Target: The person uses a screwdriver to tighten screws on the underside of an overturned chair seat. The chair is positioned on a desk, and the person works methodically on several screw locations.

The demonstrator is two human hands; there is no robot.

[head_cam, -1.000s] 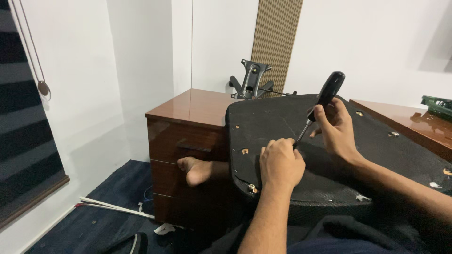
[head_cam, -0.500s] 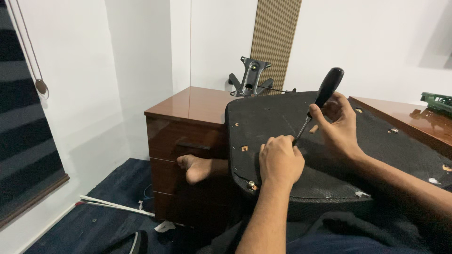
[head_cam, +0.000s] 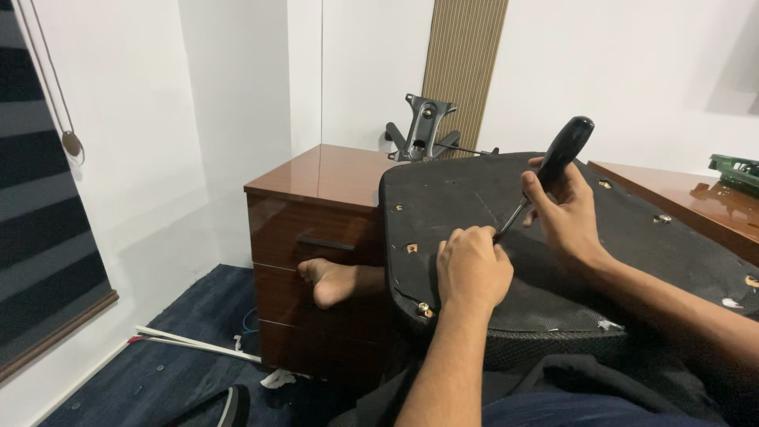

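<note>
Gripping the glossy black handle of a slim-shafted screwdriver [head_cam: 553, 170], the right hand [head_cam: 563, 207] tilts the tool down toward the left hand [head_cam: 473, 267], which is closed as a fist around the shaft's lower end. Both work on the upturned black fabric-covered underside of a chair seat [head_cam: 632, 253], rough and dotted with small brass fittings, resting across the person's lap. Behind it stands a polished reddish-brown wooden drawer cabinet [head_cam: 316, 213] bearing a grey metal chair bracket [head_cam: 423, 130].
</note>
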